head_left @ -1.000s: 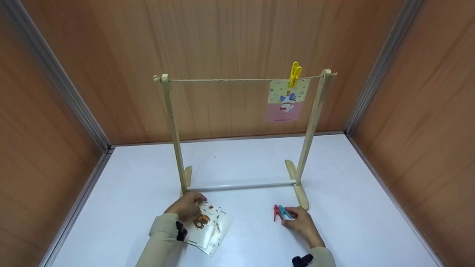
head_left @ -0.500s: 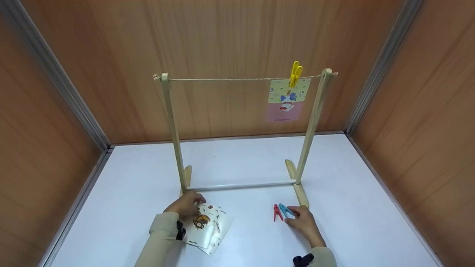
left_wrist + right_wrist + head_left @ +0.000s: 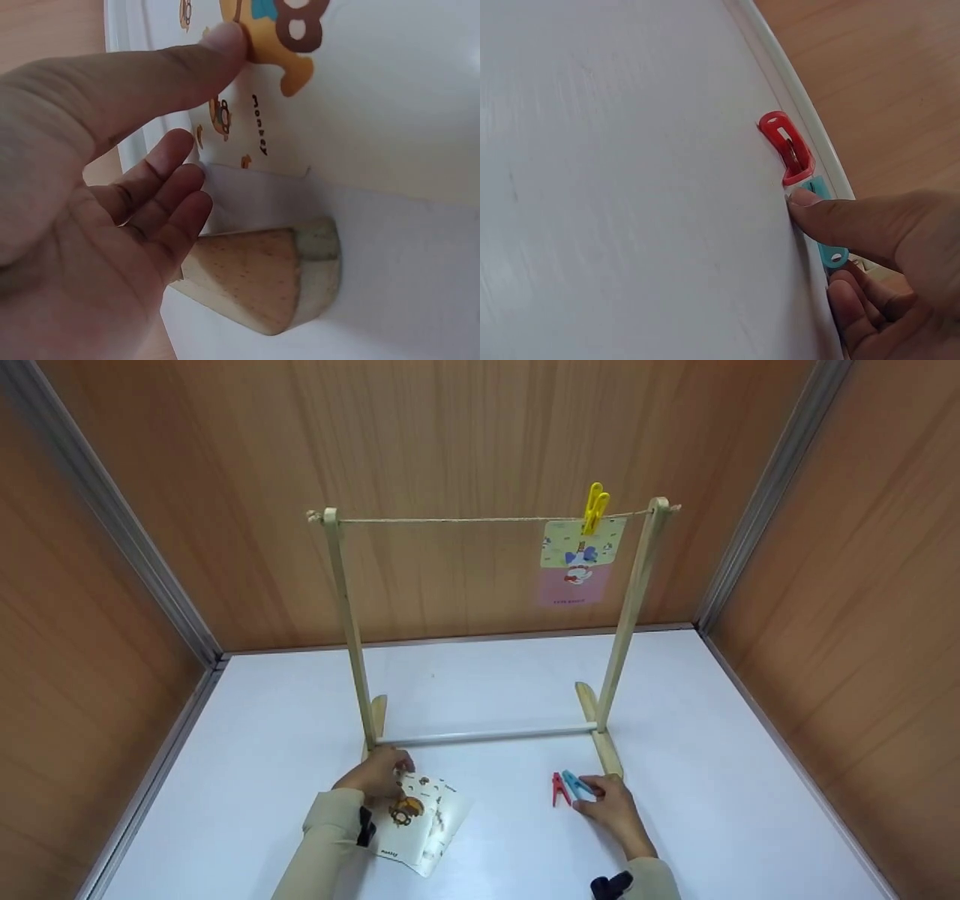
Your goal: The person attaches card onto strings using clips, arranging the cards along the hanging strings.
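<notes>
Walls (image 3: pixel 480 442) of brown wood grain enclose, as I view them through the head camera, a white tabletop (image 3: pixel 480 682). On it stands a pale wooden stand (image 3: pixel 350 630), its two posts joined low by a white rod (image 3: pixel 487 735) and high by a cord (image 3: pixel 450 520). The left hand (image 3: pixel 376 772), beside the left post's foot, is mostly closed: its thumb lies on the monkey card (image 3: pixel 409 817), the index finger is hidden behind that card, and the remaining fingers curl loosely. The right hand (image 3: pixel 616 810), drawn into a pinch, holds the blue clothespin (image 3: pixel 575 784) near the right foot. The monkey card overlaps a second card (image 3: pixel 448 825) on the tabletop; a green-and-pink card (image 3: pixel 576 566) hangs from the cord near the right post, gripped by the yellow clothespin (image 3: pixel 595 510). The red clothespin (image 3: pixel 559 790) sits just beside the blue one; whether they touch, I cannot tell
</notes>
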{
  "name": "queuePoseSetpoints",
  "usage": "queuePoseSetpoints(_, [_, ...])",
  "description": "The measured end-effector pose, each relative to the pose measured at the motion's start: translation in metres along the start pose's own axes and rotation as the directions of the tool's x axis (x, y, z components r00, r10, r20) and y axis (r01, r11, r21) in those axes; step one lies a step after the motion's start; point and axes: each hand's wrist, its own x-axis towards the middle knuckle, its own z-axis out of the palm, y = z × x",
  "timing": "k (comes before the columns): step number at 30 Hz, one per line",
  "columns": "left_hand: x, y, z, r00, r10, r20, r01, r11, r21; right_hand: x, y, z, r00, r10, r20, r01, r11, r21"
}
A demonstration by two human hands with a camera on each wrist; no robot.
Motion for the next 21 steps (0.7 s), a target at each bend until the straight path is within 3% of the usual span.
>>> queuePoseSetpoints(4, [-0.0008,0.0014,-0.0008,1.000,-0.012,0.008,0.012,1.000,0.006,0.0002,-0.0001,0.0000,1.000,-0.007,-0.004,0.007,1.000,-0.011])
queuePoseSetpoints(12, [-0.0004,0.0026,-0.0022,0.999,-0.031,0.021,0.033,0.997,-0.074,-0.0010,0.0000,-0.0030,1.000,-0.023,-0.011,0.023,1.000,0.017])
queuePoseSetpoints(21, [-0.0019,0.0043,-0.0067,0.998,-0.056,0.025,0.059,0.987,-0.150,-0.0002,0.0018,-0.0048,0.999,0.030,-0.015,-0.029,0.998,0.048])
